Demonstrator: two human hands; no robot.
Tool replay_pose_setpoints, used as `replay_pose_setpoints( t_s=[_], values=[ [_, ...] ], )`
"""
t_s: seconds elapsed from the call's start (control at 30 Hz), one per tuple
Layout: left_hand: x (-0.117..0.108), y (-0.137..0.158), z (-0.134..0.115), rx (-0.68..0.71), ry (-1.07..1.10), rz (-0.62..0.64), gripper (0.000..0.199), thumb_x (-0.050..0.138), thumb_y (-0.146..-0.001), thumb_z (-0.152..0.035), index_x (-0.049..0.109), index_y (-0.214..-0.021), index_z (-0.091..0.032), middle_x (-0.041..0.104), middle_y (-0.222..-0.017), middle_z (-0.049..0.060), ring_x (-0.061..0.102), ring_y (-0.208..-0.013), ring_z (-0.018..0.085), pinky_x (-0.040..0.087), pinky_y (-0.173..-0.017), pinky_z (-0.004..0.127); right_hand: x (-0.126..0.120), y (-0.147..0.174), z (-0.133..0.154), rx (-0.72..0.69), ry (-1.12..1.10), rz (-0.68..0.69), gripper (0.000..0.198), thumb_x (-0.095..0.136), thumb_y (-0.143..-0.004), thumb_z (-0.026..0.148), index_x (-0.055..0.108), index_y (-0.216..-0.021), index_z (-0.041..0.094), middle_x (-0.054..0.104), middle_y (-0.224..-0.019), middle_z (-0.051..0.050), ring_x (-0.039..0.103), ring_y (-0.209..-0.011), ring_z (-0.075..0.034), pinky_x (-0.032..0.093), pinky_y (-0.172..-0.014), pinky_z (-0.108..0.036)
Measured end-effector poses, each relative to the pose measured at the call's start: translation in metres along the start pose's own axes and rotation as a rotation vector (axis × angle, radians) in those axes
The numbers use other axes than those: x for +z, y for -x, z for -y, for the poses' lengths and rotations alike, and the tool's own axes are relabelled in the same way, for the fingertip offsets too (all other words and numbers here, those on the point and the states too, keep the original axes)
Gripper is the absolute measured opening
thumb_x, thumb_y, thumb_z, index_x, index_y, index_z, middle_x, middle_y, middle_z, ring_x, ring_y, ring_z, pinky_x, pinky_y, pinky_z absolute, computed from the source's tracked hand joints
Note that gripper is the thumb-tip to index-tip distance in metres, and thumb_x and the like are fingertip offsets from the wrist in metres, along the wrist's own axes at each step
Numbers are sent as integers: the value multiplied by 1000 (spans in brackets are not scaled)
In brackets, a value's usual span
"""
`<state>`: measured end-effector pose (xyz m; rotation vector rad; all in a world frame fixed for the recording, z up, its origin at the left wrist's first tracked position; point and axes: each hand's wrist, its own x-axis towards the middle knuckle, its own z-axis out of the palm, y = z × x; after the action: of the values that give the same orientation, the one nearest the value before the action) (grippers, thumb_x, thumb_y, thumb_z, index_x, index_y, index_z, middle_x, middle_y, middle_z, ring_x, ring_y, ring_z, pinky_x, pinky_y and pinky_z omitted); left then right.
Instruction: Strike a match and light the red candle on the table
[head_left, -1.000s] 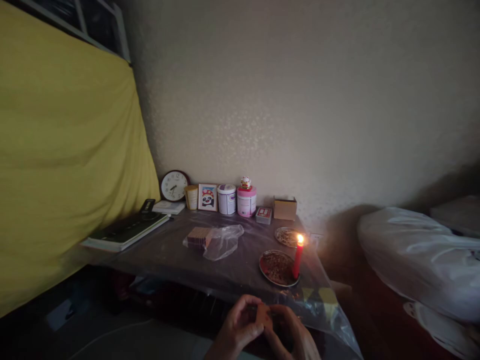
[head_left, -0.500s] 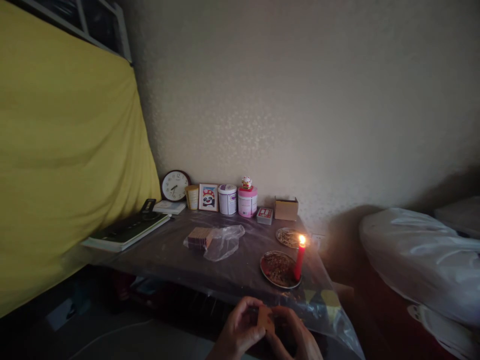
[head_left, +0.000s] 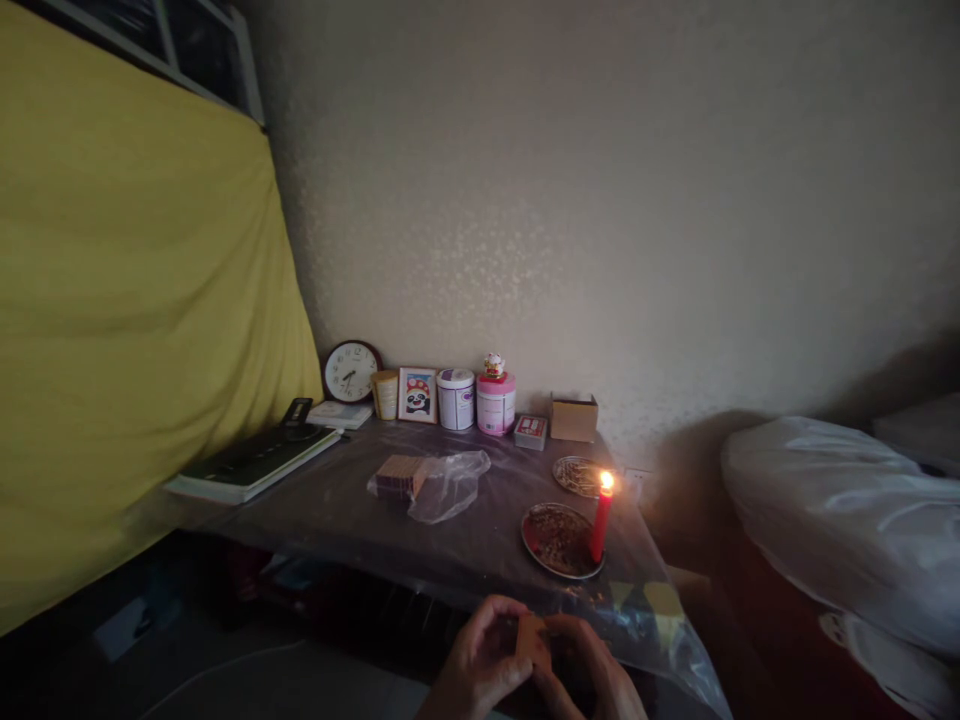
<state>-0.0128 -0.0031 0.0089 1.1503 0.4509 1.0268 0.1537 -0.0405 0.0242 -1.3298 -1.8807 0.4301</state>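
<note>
At the bottom edge of the view we hold a small flat orange-brown square piece [head_left: 532, 640] between both hands, in front of the near edge of the dark table under clear plastic sheeting [head_left: 337, 500]. Our left hand [head_left: 480, 665] curls around the piece's left side, its fingers bent over the top and the thumb against the piece. Our right hand [head_left: 589, 675] closes in from the right, its fingers touching the piece's other side; both grips are nearly closed on it, though the dim light hides the exact finger placement.

Just beyond our hands a lit red candle [head_left: 600, 520] stands upright at the right rim of a round metal plate of dark crumbs [head_left: 555, 538], with a second round patterned plate [head_left: 576, 475] behind it. Near the table's middle lies a stack of brown square pieces [head_left: 397, 476] half inside a crumpled clear plastic bag [head_left: 450, 482]. Against the wall stand a round wall clock [head_left: 350, 371], a framed panda picture [head_left: 417, 394], a white tin [head_left: 455, 398], a pink tin [head_left: 496, 402] and an open cardboard box [head_left: 574, 417].
</note>
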Motion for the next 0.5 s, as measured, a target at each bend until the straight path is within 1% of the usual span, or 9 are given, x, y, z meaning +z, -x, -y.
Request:
replay_pose_setpoints(
  t_s=[0.17, 0.3, 0.5],
  values=[
    [1, 0, -1, 7, 8, 3, 37, 71, -66, -33, 55, -96, -19, 66, -90, 7, 59, -88, 21, 40, -77, 32, -1, -1, 1, -20, -3, 0, 23, 57, -81, 35, 57, -99, 22, 68, -91, -2, 66, -84, -14, 53, -76, -19],
    [1, 0, 0, -5, -5, -14, 37, 71, -66, -34, 55, -95, -19, 66, -90, 7, 60, -85, 19, 40, -75, 31, -1, -2, 0, -44, -15, -38, 22, 58, -79, 35, 59, -98, 23, 69, -88, -2, 67, -81, -15, 53, -73, -18],
    [-3, -2, 6, -24, -18, -7, 40, 72, -65, -37, 54, -97, -20, 67, -89, 7, 61, -84, 20, 41, -73, 32, 1, -3, -2, -51, -44, -50, 23, 58, -79, 37, 59, -97, 23, 69, -88, -2, 67, -81, -14, 53, -73, -18]
  ],
)
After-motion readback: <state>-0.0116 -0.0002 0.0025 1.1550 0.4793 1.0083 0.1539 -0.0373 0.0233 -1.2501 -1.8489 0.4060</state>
